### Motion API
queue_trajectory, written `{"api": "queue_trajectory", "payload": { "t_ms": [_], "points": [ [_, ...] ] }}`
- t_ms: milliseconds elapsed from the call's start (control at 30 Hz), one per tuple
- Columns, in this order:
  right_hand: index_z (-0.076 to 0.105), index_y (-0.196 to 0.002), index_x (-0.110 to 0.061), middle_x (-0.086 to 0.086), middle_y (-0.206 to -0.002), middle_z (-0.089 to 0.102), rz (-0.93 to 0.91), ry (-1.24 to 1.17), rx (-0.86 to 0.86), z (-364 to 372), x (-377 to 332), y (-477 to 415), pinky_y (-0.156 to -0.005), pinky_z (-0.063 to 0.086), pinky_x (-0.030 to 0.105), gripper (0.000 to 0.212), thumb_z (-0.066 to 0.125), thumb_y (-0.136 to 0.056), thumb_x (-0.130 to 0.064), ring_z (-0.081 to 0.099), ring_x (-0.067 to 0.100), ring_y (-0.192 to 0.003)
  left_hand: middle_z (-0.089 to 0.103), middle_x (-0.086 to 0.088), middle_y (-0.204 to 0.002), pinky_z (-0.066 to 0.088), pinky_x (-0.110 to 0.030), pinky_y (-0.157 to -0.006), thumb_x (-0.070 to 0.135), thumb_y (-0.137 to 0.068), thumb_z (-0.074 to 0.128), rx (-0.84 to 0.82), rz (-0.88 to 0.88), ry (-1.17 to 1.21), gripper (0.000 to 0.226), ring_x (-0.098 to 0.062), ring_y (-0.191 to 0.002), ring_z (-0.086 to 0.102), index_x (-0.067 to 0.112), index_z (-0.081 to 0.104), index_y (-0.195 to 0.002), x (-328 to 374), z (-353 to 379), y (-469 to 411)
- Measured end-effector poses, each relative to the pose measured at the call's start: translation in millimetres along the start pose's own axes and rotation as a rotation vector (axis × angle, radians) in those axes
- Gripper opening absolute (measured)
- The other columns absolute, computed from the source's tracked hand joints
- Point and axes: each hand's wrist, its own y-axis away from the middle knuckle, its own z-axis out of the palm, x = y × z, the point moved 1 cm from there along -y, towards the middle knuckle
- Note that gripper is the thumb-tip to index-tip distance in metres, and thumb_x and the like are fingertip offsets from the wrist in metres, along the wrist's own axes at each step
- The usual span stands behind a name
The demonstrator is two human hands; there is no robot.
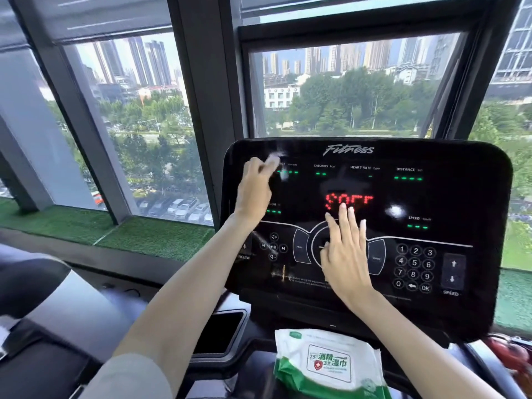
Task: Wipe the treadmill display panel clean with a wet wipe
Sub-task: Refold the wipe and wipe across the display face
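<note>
- Head view, looking down at a black display panel (449, 197) on a treadmill, with a big window behind.
- Near the panel's top left corner: left hand (254, 191), fingers curled round a small white wet wipe (273, 161). Very blurry there, so hard to tell if the wipe is touching the panel or just above it.
- Most of the panel lying to the right of the wipe and below it.
- Long side of the panel running left to right, so probably best to sweep sideways, row by row, from that corner.
- Left hand the nearer one for the job, with the wipe in it.
- Low in the middle of the panel: right hand (345, 254), flat and loose, fingers straight, holding nothing. Lying over the round button, with its tips just under the red letters (349, 199).
- Right in the way of a sweep across the middle; probably has to lift off first.
- Near the bottom right corner: number keys (414, 266) and speed arrows (454, 271). Easy to press by mistake while wiping.
- Bright white spot (395, 211) right of the red letters; smudge or shine, cannot tell.
- Below the panel's bottom edge: green and white pack of wipes (325, 367), lying flat, well apart from both hands.
</note>
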Motion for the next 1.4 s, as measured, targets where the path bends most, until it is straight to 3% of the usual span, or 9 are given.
{"api": "queue_trajectory", "payload": {
  "t_ms": [233,567,800,900,1067,1133,1200,1300,1400],
  "points": [
    [0.037,-0.139,-0.003,0.021,-0.153,0.019,0.031,0.012,0.013,-9,18,2,-0.116,0.006,0.049,0.059,0.049,-0.082,0.002,0.006,0.029,-0.144,0.039,-0.002,-0.095,0.045,-0.023,-0.076,-0.014,-0.085,0.043,0.317,-0.294,0.149,0.05,-0.017,-0.09,0.042,0.01,0.053,-0.128,30,20,-2],
    [0.046,-0.131,-0.004,0.017,-0.155,0.016,0.044,0.056,-0.026,-20,40,13,-0.117,0.006,0.048,0.051,0.05,-0.08,0.0,0.004,0.025,-0.145,0.055,-0.01,-0.108,0.051,-0.037,-0.077,0.011,-0.091,0.058,-0.302,0.769,-0.039,0.031,-0.023,-0.095,0.054,0.014,0.054,-0.121,67,55,63],
    [0.048,-0.131,-0.004,0.02,-0.152,0.022,0.083,0.049,-0.002,-32,60,21,-0.115,0.012,0.049,0.054,0.056,-0.078,0.002,0.012,0.028,-0.143,0.037,-0.001,-0.095,0.038,-0.023,-0.081,-0.004,-0.094,0.04,0.406,-0.361,0.112,0.043,-0.014,-0.089,0.036,0.012,0.048,-0.134,14,20,10],
    [0.046,-0.132,-0.003,0.021,-0.152,0.022,0.117,0.036,0.006,-31,65,20,-0.115,0.009,0.048,0.052,0.053,-0.08,0.002,0.013,0.03,-0.143,0.044,-0.004,-0.098,0.043,-0.027,-0.083,-0.007,-0.09,0.043,0.281,-0.145,0.114,0.042,-0.019,-0.091,0.043,0.01,0.055,-0.126,63,47,25],
    [0.054,-0.108,-0.006,0.024,-0.149,0.028,0.075,0.033,0.004,-31,66,23,-0.115,0.012,0.05,0.027,0.043,-0.084,0.0,0.016,0.032,-0.142,0.049,-0.011,-0.129,0.033,-0.035,-0.097,0.022,-0.099,0.039,-0.423,0.77,-0.147,0.033,-0.023,-0.117,0.043,0.013,0.052,-0.129,92,66,71],
    [0.054,-0.098,-0.009,0.023,-0.146,0.034,0.043,0.055,0.008,-38,72,23,-0.115,0.013,0.051,0.02,0.044,-0.082,-0.001,0.024,0.032,-0.14,0.056,-0.006,-0.122,0.035,-0.031,-0.092,0.035,-0.099,0.04,-0.299,0.725,-0.225,0.034,-0.018,-0.11,0.049,0.015,0.057,-0.121,69,51,57],
    [0.055,-0.095,-0.01,0.022,-0.145,0.037,0.012,0.093,-0.001,-42,78,23,-0.114,0.015,0.052,0.023,0.053,-0.076,0.003,0.03,0.031,-0.138,0.058,0.004,-0.104,0.042,-0.03,-0.085,0.043,-0.096,0.044,-0.017,0.305,-0.163,0.033,-0.007,-0.09,0.052,0.015,0.058,-0.106,47,36,41],
    [0.057,-0.094,-0.009,0.023,-0.143,0.04,-0.006,0.109,-0.012,-43,78,22,-0.113,0.018,0.052,0.026,0.057,-0.072,0.005,0.033,0.032,-0.136,0.049,-0.014,-0.112,0.042,-0.034,-0.089,0.009,-0.095,0.042,0.234,-0.209,0.063,0.024,-0.019,-0.089,0.041,0.003,0.05,-0.116,58,43,38],
    [0.055,-0.094,-0.009,0.023,-0.144,0.037,-0.01,0.115,-0.031,-42,78,22,-0.114,0.017,0.049,0.027,0.055,-0.07,0.005,0.03,0.032,-0.138,0.048,0.0,-0.102,0.048,-0.031,-0.083,0.005,-0.094,0.049,0.026,0.228,0.065,0.034,-0.016,-0.094,0.046,0.015,0.052,-0.126,98,71,67]
  ]
}}
